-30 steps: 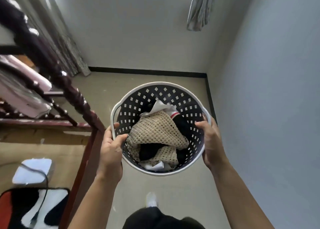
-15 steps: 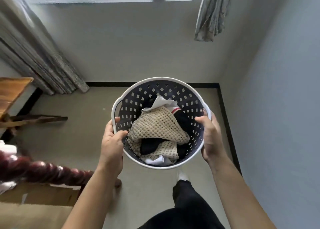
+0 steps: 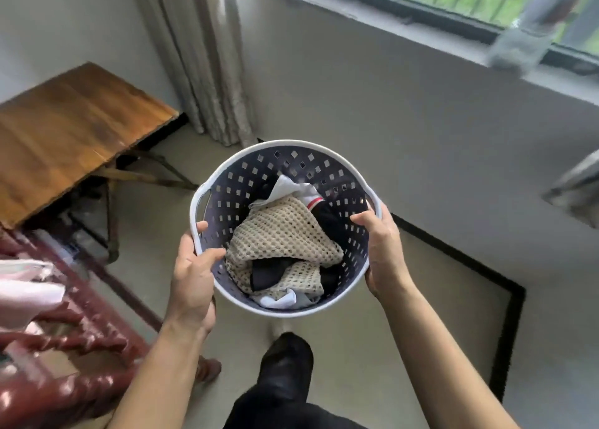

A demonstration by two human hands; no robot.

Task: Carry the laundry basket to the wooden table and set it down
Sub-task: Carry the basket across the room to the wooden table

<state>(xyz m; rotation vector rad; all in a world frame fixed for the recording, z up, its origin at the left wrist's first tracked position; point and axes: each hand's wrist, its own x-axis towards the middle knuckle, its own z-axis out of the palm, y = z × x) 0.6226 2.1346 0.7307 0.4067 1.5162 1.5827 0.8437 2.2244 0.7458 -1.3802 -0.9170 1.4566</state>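
Left hand (image 3: 193,281) and right hand (image 3: 384,253) clamp opposite rims of the round white-rimmed perforated plastic laundry basket (image 3: 291,159), held off the floor; brown wooden table (image 3: 71,124) lies beyond the left hand.

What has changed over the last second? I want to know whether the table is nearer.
The view has swung left: the wooden table now fills the upper left, closer than before. Both hands, left hand and right hand, keep gripping the laundry basket rim; the clothes lie unchanged.

The person is wearing black trousers (image 3: 285,393) — both forearms are showing bare, no sleeves reaching the left hand (image 3: 194,279) or right hand (image 3: 384,253).
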